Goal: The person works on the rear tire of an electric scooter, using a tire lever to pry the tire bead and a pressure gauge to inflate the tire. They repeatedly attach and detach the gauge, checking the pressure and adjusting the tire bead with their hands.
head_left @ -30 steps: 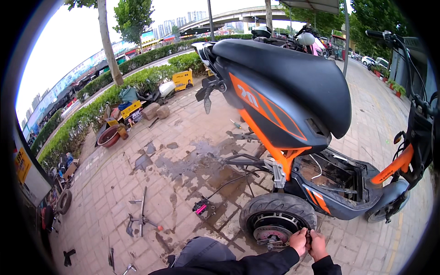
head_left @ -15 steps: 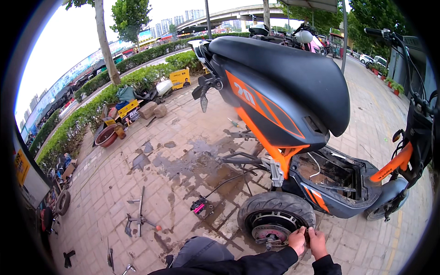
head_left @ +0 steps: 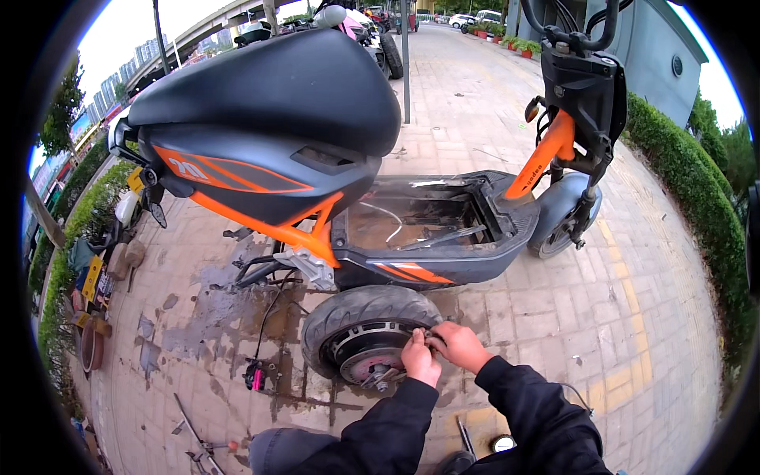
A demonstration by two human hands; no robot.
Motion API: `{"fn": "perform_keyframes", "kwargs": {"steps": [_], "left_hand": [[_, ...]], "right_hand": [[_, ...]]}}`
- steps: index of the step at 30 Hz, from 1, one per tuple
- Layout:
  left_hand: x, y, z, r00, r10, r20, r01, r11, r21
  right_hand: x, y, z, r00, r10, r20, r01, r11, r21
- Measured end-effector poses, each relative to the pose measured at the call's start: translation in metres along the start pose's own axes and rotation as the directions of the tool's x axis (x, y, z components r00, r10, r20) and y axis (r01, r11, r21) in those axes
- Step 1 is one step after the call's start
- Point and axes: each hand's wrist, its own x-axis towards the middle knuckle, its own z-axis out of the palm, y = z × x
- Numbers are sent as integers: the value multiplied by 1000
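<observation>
A detached rear wheel (head_left: 332, 317) with a black tyre and pinkish brake disc (head_left: 356, 362) rests on the pavers beside an orange and dark grey scooter (head_left: 237, 174). My left hand (head_left: 419, 356) is at the wheel's right rim with fingers pinched. My right hand (head_left: 461, 346) is beside it, fingers curled at the same spot; whatever small thing they grip is too small to name. A pink brake caliper (head_left: 255, 375) on a black cable lies left of the wheel.
Metal tools (head_left: 198, 439) lie at lower left, a rod (head_left: 464, 435) and round tin (head_left: 502, 444) near my right arm. The open footboard (head_left: 419, 222) is beyond the wheel. Hedges (head_left: 681, 182) flank the paving; parked vehicles (head_left: 372, 28) stand behind.
The view has swung to the right, so the scooter and wheel sit further left, and the tin by my arm shows. Both hands remain at the wheel's rim.
</observation>
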Motion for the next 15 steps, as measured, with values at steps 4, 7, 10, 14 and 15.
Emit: {"fn": "perform_keyframes", "kwargs": {"steps": [4, 7, 10, 14, 15], "left_hand": [[7, -5, -7, 996, -31, 84, 30, 1000, 8], [5, -1, -13, 986, -50, 159, 41, 997, 60], [-1, 9, -3, 1000, -3, -10, 3, 1000, -8], [-3, 5, 4, 999, -11, -33, 10, 1000, -19], [-3, 2, 5, 1000, -19, 11, 19, 1000, -16]], "right_hand": [[-8, 8, 20, 866, 473, 161, -498, 839, 217], [-7, 15, 25, 441, 621, 648, -760, -127, 638], [0, -10, 12, 927, 353, 132, -374, 901, 221], [-3, 4, 17, 996, 82, -37, -79, 995, 59], [-5, 12, 19, 914, 389, 118, -404, 835, 374]]}}
